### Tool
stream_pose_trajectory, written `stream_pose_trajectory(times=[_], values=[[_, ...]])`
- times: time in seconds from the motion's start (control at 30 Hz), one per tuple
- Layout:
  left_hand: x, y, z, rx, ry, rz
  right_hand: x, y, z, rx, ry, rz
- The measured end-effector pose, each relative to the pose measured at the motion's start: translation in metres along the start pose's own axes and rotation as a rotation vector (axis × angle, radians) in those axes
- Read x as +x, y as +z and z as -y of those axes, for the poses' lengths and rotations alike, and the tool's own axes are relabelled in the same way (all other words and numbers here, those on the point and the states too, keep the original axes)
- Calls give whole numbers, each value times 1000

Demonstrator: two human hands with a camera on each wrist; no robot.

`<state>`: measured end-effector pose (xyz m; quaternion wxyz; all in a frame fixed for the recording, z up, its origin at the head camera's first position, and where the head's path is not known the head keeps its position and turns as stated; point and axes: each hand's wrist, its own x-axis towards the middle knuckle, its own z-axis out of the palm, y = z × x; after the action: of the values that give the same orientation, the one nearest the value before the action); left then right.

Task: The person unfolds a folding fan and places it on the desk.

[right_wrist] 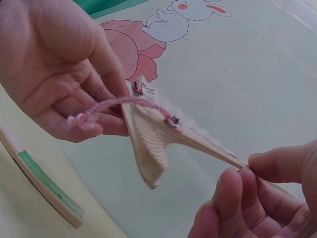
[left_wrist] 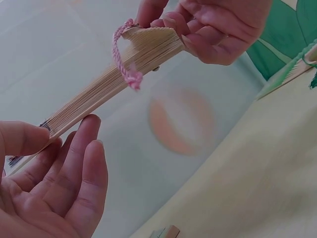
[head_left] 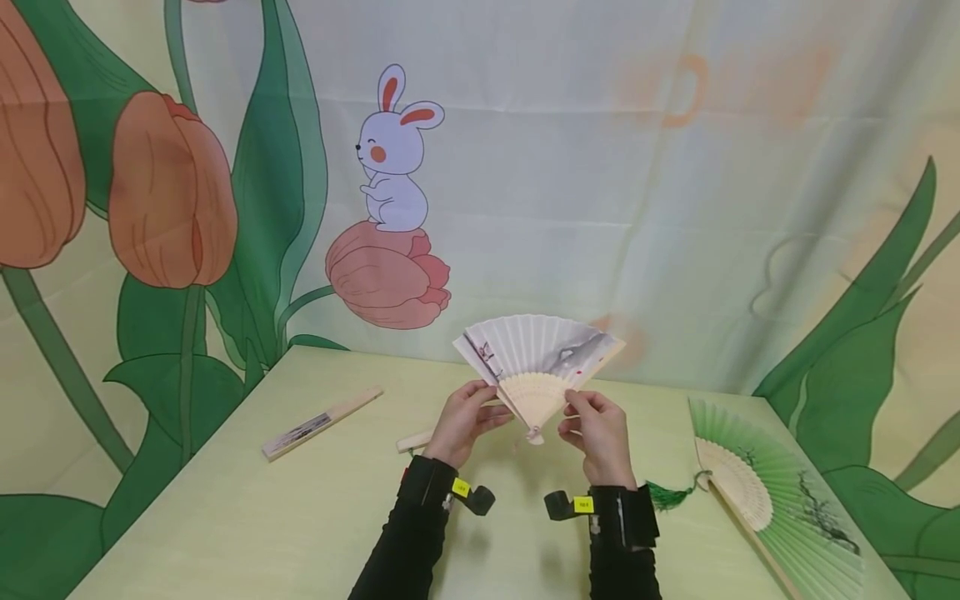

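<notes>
A white folding fan (head_left: 551,346) with pale wooden ribs is spread into a wide wedge, held up above the table's far part. My left hand (head_left: 465,421) pinches its left outer rib between thumb and fingers. On the opposite side, my right hand (head_left: 600,433) pinches the right outer rib. Dark and red painted marks show near both edges of the leaf. A pink cord (right_wrist: 111,103) hangs from the pivot end, which points toward me. In the left wrist view the ribs (left_wrist: 111,82) appear edge-on between both hands.
A green fan (head_left: 806,479) lies spread at the table's right, its green tassel (head_left: 670,497) near my right wrist. A folded fan (head_left: 322,423) lies at left. Another pale wooden piece (head_left: 414,441) is partly hidden behind my left wrist. A printed cloth (head_left: 525,208) hangs behind the table.
</notes>
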<state>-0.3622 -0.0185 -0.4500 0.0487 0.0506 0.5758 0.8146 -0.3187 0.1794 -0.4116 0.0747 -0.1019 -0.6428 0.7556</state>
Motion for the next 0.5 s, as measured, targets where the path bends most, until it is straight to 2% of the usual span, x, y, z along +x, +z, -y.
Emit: stream_pose_trajectory(times=[0.5], values=[[0, 0, -2, 0, 4, -2, 2, 0, 2, 7, 3, -23]])
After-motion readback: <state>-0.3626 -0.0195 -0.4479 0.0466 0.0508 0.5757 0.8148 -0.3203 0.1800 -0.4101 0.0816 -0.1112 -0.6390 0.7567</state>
